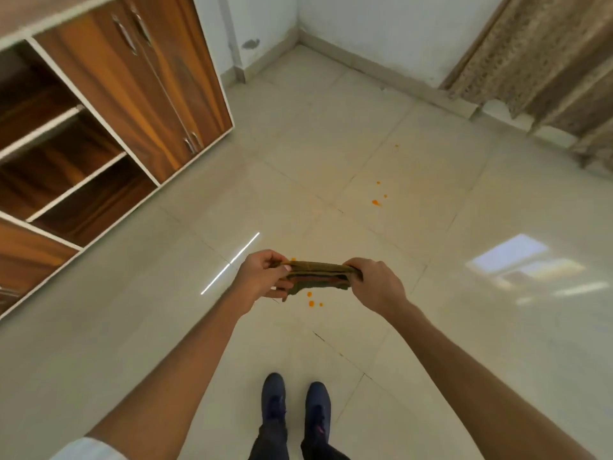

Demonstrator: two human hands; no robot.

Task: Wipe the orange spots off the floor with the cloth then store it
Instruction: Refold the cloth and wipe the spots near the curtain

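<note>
Left hand (pixel 262 275) and right hand (pixel 371 283) are both closed on the ends of the cloth (pixel 318 275), pinching it taut between them, folded into a narrow band. It's held out in front at arm's length, well above the floor (pixel 464 327), person standing upright.

Risks as I see them:
- Nearest orange spots (pixel 311 302) sit just ahead of the shoes (pixel 295 403). A step forward likely treads them and tracks the mess.
- Second cluster (pixel 376 200) plus a lone dot (pixel 396 146) lie further out towards the curtain (pixel 537 71); small, and easy to miss on glossy tile with window glare (pixel 510 257) close by.
- Cloth bunched this tight gives little wiping face; probably smears rather than lifts unless opened out.
- Looks like one more spot at the cloth's top edge; can't tell if it's on the floor or the fabric.

Surroundings: wooden cabinet (pixel 109 104) to the left with open shelves, plausible place to store it. Nothing lies between person and spots.
</note>
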